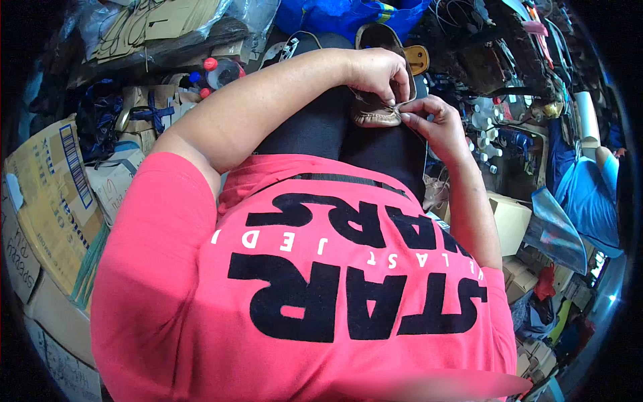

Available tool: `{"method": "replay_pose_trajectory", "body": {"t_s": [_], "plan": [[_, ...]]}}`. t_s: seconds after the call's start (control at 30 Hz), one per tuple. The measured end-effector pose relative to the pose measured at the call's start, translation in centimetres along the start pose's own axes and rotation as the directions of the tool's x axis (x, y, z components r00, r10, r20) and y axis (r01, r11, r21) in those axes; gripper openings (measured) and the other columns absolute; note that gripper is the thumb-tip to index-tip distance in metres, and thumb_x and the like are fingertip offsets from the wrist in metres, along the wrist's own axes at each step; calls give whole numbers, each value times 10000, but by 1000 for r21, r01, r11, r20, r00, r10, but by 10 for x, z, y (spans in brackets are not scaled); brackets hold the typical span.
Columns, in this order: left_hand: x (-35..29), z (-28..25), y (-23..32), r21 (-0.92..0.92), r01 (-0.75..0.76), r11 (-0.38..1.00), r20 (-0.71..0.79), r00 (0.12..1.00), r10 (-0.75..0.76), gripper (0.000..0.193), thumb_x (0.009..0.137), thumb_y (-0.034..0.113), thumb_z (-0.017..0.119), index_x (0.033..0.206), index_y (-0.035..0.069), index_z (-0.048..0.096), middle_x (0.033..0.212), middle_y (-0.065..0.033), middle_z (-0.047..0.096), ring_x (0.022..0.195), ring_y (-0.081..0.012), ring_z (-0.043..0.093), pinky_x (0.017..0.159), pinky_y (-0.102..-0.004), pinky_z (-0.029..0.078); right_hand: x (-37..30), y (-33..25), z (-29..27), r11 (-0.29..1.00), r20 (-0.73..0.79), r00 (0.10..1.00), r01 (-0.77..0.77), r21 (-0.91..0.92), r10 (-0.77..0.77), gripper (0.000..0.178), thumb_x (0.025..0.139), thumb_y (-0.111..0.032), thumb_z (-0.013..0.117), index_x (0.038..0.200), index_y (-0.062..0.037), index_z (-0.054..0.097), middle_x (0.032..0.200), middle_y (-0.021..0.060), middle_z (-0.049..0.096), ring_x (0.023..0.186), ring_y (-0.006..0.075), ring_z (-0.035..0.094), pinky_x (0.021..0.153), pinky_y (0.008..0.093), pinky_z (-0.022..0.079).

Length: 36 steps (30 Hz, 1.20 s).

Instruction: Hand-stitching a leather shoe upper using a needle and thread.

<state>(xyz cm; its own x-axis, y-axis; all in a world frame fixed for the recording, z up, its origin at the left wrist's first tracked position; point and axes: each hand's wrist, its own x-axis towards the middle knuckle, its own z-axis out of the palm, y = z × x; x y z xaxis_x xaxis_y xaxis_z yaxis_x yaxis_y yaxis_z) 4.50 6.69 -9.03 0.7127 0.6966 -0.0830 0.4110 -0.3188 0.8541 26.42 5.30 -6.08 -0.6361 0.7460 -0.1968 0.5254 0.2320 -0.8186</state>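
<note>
A brown leather moccasin lies across my dark-trousered thighs, with its gathered toe seam toward me and its heel pointing away. My left hand reaches over the shoe's opening, fingers curled down and closed on its upper near the toe seam. From the right, my right hand meets it at the same spot, thumb and forefinger pinched together at the seam's edge. Whatever lies between those right fingertips is too small to make out. A tan leather piece with dark holes sticks out beside the shoe's right side.
Beyond my knees lies a blue bag. Bottles with red caps stand to the left, near a large cardboard box. Small white bottles cluster on the right. Another person's blue clothing shows at the far right.
</note>
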Motion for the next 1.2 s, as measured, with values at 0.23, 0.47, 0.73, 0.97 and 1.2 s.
{"method": "replay_pose_trajectory", "body": {"t_s": [0.23,0.47,0.73,0.97,1.2], "plan": [[-52,7,16,280,30,959,-554,821,137,393,742,-92,512,1065,92,637,1039,-144,524,923,-244,571,829,-336,472,-21,-8,5,944,-87,978,157,-291,-189,235,749,-33,674,959,-130,716,705,78,538,677,242,551,663,340,447],[-96,45,38,246,173,954,-620,784,18,164,708,5,680,855,79,687,755,-73,537,765,-270,582,695,-344,480,-43,-12,21,805,-92,964,153,-574,-249,342,795,-56,618,1109,-184,662,804,51,534,817,226,548,835,391,366],[-92,51,47,514,308,801,-620,778,99,95,728,96,666,813,132,689,781,-21,547,839,-223,559,768,-364,405,-43,-16,16,808,-45,983,119,-577,-177,378,795,-51,601,1136,-205,652,813,36,535,831,217,548,853,385,354],[-87,49,40,547,404,733,-702,698,139,78,746,153,681,809,188,711,780,15,557,843,-186,530,803,-352,354,-37,-2,6,935,-19,994,99,-339,-112,437,743,32,591,1109,-192,675,792,36,546,817,198,545,812,342,405],[-69,41,19,397,223,890,-612,787,76,137,739,196,716,863,251,731,765,28,534,847,-183,519,788,-366,333,-10,10,-14,977,96,993,88,-193,-70,333,809,22,581,1059,-165,698,815,40,556,855,200,518,815,298,432]]}}
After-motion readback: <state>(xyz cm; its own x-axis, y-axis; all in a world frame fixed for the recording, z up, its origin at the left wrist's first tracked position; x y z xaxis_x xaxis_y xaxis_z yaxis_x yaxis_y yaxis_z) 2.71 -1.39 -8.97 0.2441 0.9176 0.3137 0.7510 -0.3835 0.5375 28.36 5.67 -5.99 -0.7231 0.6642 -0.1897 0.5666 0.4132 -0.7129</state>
